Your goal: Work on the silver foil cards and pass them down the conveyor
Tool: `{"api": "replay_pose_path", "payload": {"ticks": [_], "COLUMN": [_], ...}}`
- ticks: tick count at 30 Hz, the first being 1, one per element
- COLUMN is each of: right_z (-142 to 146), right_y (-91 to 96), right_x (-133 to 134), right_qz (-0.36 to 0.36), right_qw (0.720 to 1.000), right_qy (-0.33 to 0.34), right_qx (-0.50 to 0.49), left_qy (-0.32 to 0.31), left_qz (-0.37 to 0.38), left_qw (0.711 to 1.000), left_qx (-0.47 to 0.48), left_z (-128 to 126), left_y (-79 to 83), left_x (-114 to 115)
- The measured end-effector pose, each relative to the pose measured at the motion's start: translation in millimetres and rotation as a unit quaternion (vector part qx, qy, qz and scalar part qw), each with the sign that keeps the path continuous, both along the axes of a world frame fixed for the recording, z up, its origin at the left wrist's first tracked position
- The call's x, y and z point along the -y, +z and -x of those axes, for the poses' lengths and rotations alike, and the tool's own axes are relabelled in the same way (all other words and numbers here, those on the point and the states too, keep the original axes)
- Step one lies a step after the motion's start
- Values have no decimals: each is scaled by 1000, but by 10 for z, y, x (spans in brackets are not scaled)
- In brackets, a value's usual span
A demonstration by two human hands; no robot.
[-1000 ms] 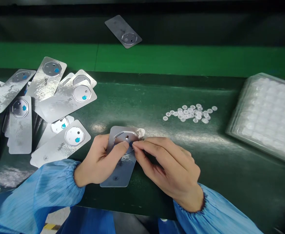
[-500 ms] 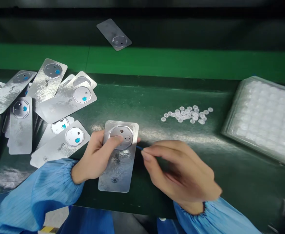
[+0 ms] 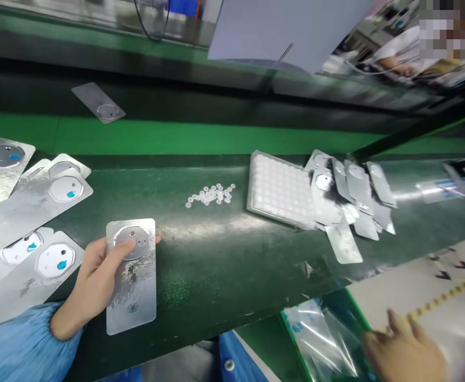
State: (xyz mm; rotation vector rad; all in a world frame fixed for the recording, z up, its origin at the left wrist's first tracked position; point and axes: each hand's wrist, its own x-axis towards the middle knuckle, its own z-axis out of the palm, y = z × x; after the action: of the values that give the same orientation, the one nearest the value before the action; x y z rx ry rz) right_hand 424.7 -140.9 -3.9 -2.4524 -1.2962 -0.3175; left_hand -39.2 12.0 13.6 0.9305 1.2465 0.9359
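Observation:
My left hand (image 3: 97,270) grips a silvery metal plate (image 3: 132,289) by its left side. The thumb presses on the plate's octagonal recess, and a fingertip shows past the right edge. No blue spot shows on the visible part of this recess. Far off at the lower right, my right hand (image 3: 409,347) is blurred, with its fingers apart and nothing visible in them. It is beside a green-rimmed bin (image 3: 294,337) holding clear plastic film (image 3: 325,339) with blue bits. Small clear round discs (image 3: 212,194) lie loose on the bench beyond the plate.
Plates with blue spots (image 3: 35,204) are heaped at the left. A clear tray of white round pieces (image 3: 282,188) stands beside more plates (image 3: 343,241) at the right. One plate (image 3: 99,102) rests at the back. A person (image 3: 405,58) is across the bench.
The view has swung right. My right hand has left the plate's right edge, where it pinched a thin blue piece, and moved to the lower right with fingers apart. My left hand keeps its grip.

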Motion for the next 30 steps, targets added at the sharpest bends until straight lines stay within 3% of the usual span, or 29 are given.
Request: {"api": "replay_pose_path", "payload": {"ticks": [3,6,9,12,19,23,25,28,30], "right_z": [574,1223,1554,1575,1542,1710,1876,2186,2378], "right_y": [-70,-87,-114,-164,-85,89,165,241,260], "right_x": [-513,-1228,-1793,-2059,-2137,-1940,-1766,-1518,-1412], "right_qz": [-50,-52,-51,-52,-57,-55,-27,33,66], "right_qw": [991,942,927,929,914,894,855,751,703], "right_qy": [124,304,333,323,315,299,298,288,291], "right_qx": [-30,-131,-165,-174,-249,-331,-425,-593,-646], "left_qy": [-1,-4,-12,-20,-21,12,10,-31,-46], "left_qz": [-9,-15,-24,-15,-30,-116,-160,-213,-244], "left_qw": [1000,999,999,999,999,989,977,958,946], "left_qx": [-15,-30,-33,-26,-27,-91,-141,-189,-207], "left_z": [10,30,40,39,37,6,-13,-41,-60], "left_y": [8,17,33,52,23,-17,-29,-33,-41], "left_x": [-4,7,18,21,19,50,74,102,115]}}
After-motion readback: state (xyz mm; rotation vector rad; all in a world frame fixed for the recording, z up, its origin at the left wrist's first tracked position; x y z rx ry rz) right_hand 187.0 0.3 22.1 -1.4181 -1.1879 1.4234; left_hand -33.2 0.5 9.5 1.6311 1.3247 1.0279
